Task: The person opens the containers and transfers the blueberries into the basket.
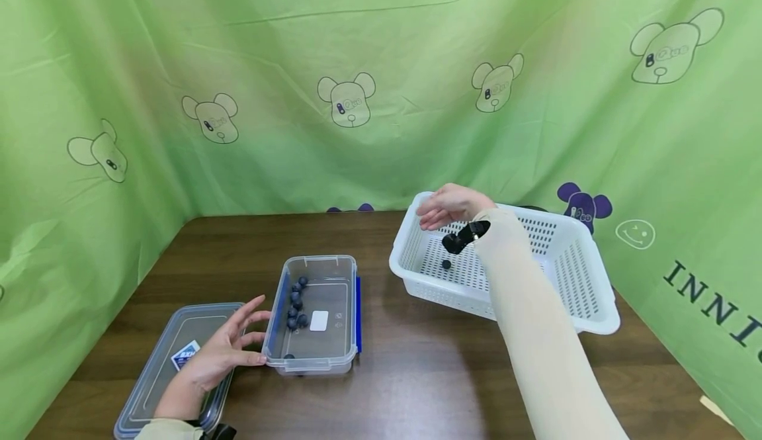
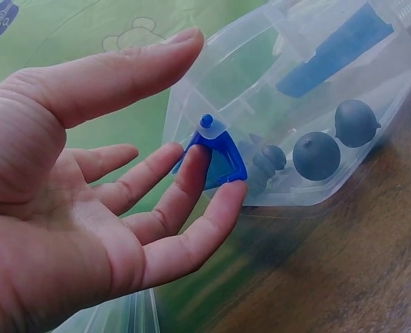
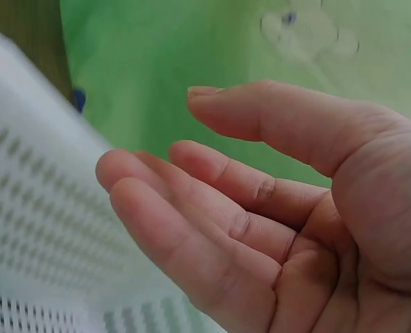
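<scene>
My left hand (image 1: 223,351) touches the left side of a clear plastic food box (image 1: 335,298), its fingers spread and relaxed. In the left wrist view, fingertips rest at a blue clip (image 2: 226,163) on the box's side. Several small dark blue, blueberry-like balls (image 1: 296,298) lie inside the box, mostly along its left wall. Over the left end of a white perforated basket (image 1: 580,294) hangs my right hand (image 1: 450,205), with loosely bent fingers and nothing held. One dark ball (image 1: 446,264) sits on the basket floor below this hand.
A clear lid (image 1: 178,327) with a blue-and-white sticker lies left of the box, partly under my left hand and wrist. Behind the brown wooden table (image 1: 411,367) hangs a green printed curtain (image 1: 417,162). The basket reaches close to the curtain.
</scene>
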`<state>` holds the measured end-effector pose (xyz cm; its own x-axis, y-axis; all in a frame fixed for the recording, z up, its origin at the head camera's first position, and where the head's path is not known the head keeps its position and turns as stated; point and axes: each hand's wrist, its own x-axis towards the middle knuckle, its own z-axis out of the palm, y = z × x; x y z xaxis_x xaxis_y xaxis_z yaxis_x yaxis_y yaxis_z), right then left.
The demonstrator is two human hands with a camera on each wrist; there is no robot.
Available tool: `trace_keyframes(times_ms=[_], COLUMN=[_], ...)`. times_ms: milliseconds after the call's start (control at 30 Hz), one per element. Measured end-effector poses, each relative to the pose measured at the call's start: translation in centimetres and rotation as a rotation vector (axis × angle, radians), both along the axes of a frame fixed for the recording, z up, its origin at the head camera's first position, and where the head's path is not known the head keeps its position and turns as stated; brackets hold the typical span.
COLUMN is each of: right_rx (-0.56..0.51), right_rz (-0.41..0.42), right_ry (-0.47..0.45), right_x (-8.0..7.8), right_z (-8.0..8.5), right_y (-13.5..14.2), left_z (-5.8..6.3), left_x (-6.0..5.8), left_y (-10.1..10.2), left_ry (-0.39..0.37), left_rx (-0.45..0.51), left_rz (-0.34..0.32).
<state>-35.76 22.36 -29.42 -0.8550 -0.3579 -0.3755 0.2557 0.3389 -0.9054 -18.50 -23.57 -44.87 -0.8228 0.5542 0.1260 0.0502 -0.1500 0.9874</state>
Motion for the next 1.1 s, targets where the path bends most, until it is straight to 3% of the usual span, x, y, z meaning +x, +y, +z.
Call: trace_keyframes(times_ms=[233,433,567,833,1100], right_rx=[0.021,-0.015,-0.013,0.104,0.187], right_rz=[0.129,0.236,0.318,0.513,0.657], right_ry=[0.093,0.108,0.088,-0.007,-0.072], right_x=[1.3,2.4,3.2,5.1,7.2], right_z=[1.8,1.5,0.0,-4.4,-7.9], right_y=[-4.2,-8.1,-10.9,-16.3,-19.6], left_z=[0.0,-0.1,-0.1,-0.3,-0.5], left_x=[0.0,0.0,0.0,-0.1,-0.2], left_y=[0.0,0.0,0.0,0.0,-0.2], left_ry=[-0.002,0.007,0.007,-0.014,0.006], left_rx=[0.003,0.009,0.014,0.023,0.053], left_rz=[-0.004,-0.009,-0.012,-0.015,-0.023])
